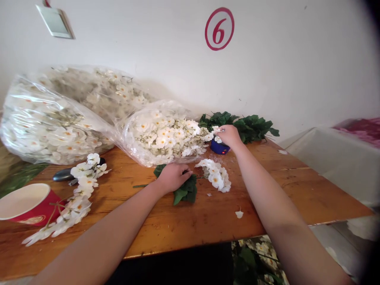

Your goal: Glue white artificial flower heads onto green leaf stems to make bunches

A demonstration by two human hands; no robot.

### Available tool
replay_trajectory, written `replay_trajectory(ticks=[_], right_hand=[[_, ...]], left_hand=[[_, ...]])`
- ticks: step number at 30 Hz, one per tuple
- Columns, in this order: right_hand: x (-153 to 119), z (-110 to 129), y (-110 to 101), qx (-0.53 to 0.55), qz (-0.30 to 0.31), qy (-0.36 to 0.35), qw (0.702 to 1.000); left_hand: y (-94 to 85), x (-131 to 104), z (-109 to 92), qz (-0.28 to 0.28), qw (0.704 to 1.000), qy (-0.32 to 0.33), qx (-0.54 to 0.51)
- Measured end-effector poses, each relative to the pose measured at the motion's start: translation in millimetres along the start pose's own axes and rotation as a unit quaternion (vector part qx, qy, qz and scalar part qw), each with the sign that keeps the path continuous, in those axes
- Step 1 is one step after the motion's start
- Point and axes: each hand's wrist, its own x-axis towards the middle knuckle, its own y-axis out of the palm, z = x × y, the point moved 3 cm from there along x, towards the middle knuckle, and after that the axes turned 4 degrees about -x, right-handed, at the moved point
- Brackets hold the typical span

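Near the middle of the wooden table, my left hand is closed on a green leaf bunch, whose stem points left. Just right of the leaves lies a spray of white flowers. Farther back, my right hand pinches small white blossoms above a blue round device with a red light. Its inside is mostly hidden by the hand and blossoms.
Clear plastic bags of white flowers fill the back left. Green leaves lie behind my right hand. At left are a red and white paper cup, a white flower garland and a dark-handled tool. A loose petal lies near the front edge.
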Motion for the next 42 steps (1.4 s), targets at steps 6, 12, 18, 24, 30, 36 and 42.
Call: replay_trajectory(ticks=[6,12,18,24,30,36,42], right_hand=[[-1,-4,0,0.093,0.009,0.040,0.995],[-1,-14,2,0.297,0.006,0.141,0.944],[8,-26,4,0.365,-0.009,0.201,0.909],[8,-30,-1,0.343,-0.039,0.209,0.915],[5,-28,3,0.279,-0.026,0.170,0.945],[7,-22,10,0.214,0.018,0.101,0.972],[5,-19,6,0.300,0.022,0.118,0.946]], left_hand=[[0.1,-1,1,-0.008,1.000,0.012,0.003],[3.4,0,3,-0.008,1.000,0.002,-0.013],[0.1,0,0,0.001,1.000,-0.006,-0.018],[-1.5,0,-2,0.002,1.000,-0.007,-0.022],[-2.8,0,-3,0.008,1.000,-0.005,-0.024],[-2.1,0,-2,0.011,0.999,-0.003,-0.035],[-2.1,0,-2,0.007,1.000,-0.007,-0.023]])
